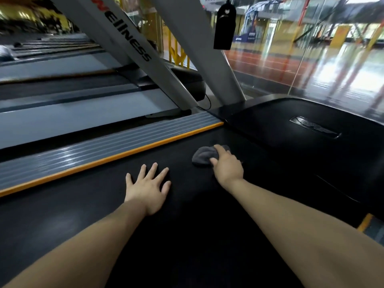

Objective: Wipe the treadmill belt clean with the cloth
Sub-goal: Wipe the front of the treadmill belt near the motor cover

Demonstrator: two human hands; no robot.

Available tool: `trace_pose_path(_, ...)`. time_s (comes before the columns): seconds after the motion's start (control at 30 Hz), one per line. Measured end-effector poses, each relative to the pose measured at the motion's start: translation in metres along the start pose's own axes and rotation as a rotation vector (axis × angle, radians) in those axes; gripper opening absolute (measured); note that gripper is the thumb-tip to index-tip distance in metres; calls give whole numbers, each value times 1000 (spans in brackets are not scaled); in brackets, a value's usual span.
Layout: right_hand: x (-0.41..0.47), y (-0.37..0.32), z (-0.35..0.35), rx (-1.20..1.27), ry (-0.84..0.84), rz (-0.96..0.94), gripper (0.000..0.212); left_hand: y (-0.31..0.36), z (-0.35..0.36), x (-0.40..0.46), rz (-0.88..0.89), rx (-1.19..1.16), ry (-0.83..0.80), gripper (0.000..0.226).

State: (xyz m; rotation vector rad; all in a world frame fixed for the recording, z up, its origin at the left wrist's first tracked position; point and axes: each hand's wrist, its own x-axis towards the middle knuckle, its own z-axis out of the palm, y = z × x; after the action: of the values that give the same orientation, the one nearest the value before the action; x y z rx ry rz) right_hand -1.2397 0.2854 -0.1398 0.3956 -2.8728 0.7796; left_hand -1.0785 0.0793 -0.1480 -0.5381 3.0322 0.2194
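The black treadmill belt (187, 235) fills the lower middle of the head view. A bunched dark grey cloth (202, 155) lies on the belt near its front end. My right hand (227, 166) is closed over the cloth and presses it onto the belt. My left hand (148, 187) rests flat on the belt to the left of the cloth, fingers spread, holding nothing. Both bare forearms reach in from the bottom of the frame.
A grey ribbed side rail with an orange edge (108, 156) runs along the belt's left side. The black motor cover (311, 129) rises ahead on the right. Grey uprights (133, 50) stand ahead; more treadmills lie to the left, and a glass wall to the right.
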Motion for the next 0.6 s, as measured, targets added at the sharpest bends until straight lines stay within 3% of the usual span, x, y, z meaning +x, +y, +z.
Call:
trace_pose_path(0.17,53,8,14,32,83,64,42,-7,13,5,21,-59,73,60)
trace_pose_path(0.3,63,2,19,-26,50,90,35,-7,13,11,25,-69,67,60)
trace_pose_path(0.6,53,-26,55,4,-99,-411,41,-5,5,19,5,-91,132,53)
